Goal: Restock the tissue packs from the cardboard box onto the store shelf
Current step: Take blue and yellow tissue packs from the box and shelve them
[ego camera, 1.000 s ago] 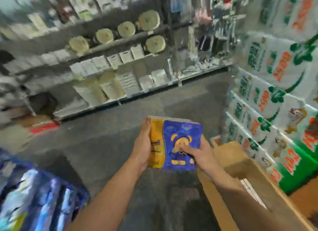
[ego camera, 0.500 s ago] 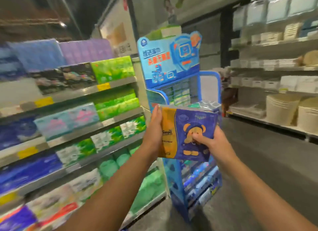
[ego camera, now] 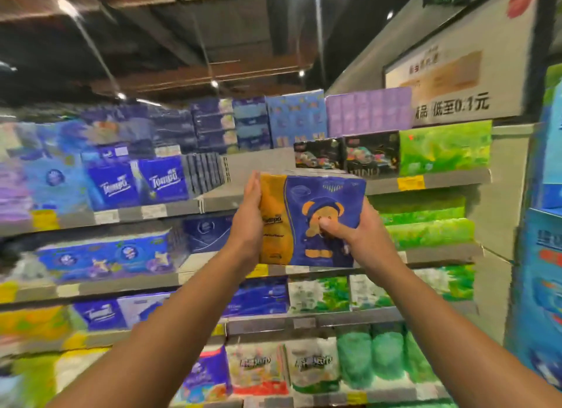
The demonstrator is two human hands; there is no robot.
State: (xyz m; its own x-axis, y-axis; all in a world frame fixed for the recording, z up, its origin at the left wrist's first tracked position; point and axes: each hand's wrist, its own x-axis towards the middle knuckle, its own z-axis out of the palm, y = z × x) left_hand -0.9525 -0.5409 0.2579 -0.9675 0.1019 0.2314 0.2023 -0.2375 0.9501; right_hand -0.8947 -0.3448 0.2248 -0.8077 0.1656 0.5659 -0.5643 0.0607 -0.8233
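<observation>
I hold one tissue pack (ego camera: 307, 207), blue with an orange left side and a bear print, up in front of the store shelf (ego camera: 219, 199). My left hand (ego camera: 248, 222) grips its orange left edge. My right hand (ego camera: 354, 228) grips its right side, thumb pressed on the bear. Just behind the pack's top, the upper shelf has a bare gap between blue Tempo packs (ego camera: 165, 181) on the left and dark packs (ego camera: 319, 152) on the right. The cardboard box is out of view.
Rows of shelves filled with blue, purple, green and white tissue packs fill the view. A blue display stand (ego camera: 544, 255) rises at the right edge. A white price sign (ego camera: 453, 82) hangs above at the right.
My view has swung left from the aisle and box to face the shelf. Both hands have raised the pack up to the level of the upper shelf gap.
</observation>
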